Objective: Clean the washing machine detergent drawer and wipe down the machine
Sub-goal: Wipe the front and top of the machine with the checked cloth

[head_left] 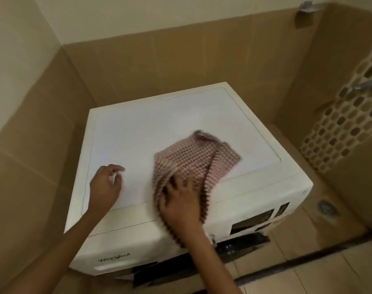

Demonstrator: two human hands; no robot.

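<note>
Right hand (180, 200) spread flat; left hand (105, 185) relaxed (fingers loosely curled).

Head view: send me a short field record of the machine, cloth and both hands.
machine: white, in a tiled corner
cloth: checked, on the top's front right, draping over the front edge
right hand: fingers spread on the cloth
left hand: on the bare top beside the cloth, loosely curled, empty
drawer: cannot tell
drain: floor, right of machine
</note>
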